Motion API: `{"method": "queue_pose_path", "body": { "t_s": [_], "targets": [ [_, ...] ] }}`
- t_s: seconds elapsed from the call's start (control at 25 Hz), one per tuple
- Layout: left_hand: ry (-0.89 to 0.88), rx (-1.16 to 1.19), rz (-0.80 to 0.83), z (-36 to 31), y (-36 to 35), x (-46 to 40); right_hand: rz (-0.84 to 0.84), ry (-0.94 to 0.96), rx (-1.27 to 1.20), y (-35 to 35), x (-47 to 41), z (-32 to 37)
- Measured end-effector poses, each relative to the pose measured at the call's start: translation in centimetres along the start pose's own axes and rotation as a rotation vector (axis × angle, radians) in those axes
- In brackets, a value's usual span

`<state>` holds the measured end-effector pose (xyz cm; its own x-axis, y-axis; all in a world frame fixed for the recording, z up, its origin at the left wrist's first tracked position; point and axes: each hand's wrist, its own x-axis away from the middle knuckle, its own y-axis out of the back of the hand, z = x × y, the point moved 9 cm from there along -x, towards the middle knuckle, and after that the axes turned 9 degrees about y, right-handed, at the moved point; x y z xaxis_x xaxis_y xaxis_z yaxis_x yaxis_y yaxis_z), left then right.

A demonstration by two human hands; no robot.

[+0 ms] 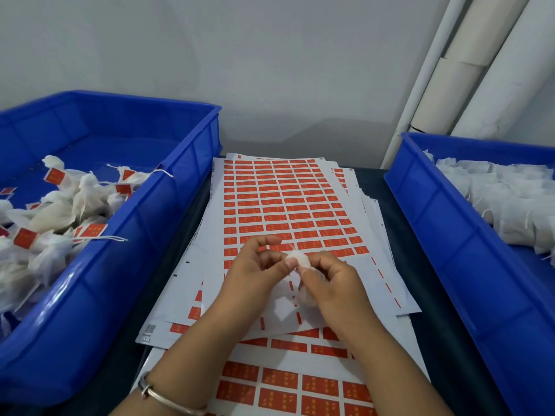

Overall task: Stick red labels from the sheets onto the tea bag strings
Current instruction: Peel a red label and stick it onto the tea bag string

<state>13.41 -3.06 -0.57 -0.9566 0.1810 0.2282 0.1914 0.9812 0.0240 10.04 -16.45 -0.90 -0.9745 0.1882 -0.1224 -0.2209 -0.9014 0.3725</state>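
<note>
Sheets of red labels (282,193) lie stacked on the dark table in front of me; the near rows of the top sheet are bare white backing. Above that sheet both hands meet on one white tea bag (295,261). My left hand (255,271) pinches its top between thumb and fingers. My right hand (333,280) curls round the bag's body, which shows below my fingers. I cannot make out the bag's string.
A blue bin (144,223) at the left holds tea bags with red labels (90,231) on their strings. A blue bin (444,217) at the right holds several unlabelled white tea bags (510,199). White pipes (468,70) run up the grey wall at the right.
</note>
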Motion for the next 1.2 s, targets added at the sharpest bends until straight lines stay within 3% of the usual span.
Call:
{"method": "queue_pose_path", "body": {
  "t_s": [0.08, 0.2, 0.28, 0.48, 0.68, 0.84, 1.04, 1.2],
  "targets": [
    [-0.002, 0.015, -0.016, 0.1, 0.0, 0.1, 0.078, -0.141, -0.241, -1.0, 0.3, -0.9],
    [-0.011, -0.026, -0.012, 0.3, -0.7, 0.3, 0.191, -0.279, -0.791, -2.5, 0.9, -1.1],
    [-0.079, -0.108, -0.026, -0.3, -1.0, 0.7, 0.224, -0.329, -0.951, -2.9, 1.1, -1.2],
    [-0.33, -0.395, -0.111, -2.5, -0.9, 2.0, 0.188, -0.293, -0.832, -2.3, 0.6, -1.5],
    [-0.42, -0.572, -0.115, -3.0, -1.2, 2.3, 0.122, -0.266, -0.671, -1.3, 0.4, -1.8],
    [-0.401, -0.615, -0.175, -3.3, -0.1, 2.0, 0.101, -0.234, -0.503, -0.9, 0.3, -1.5],
    [-0.301, -0.739, -0.028, -1.4, -0.8, 1.3, 0.091, -0.19, -0.311, -0.8, 0.4, -1.1],
    [-0.187, -0.624, -0.069, -1.2, 0.4, 0.6, 0.064, -0.187, -0.304, -0.3, 0.2, -1.1]
  ]
}}
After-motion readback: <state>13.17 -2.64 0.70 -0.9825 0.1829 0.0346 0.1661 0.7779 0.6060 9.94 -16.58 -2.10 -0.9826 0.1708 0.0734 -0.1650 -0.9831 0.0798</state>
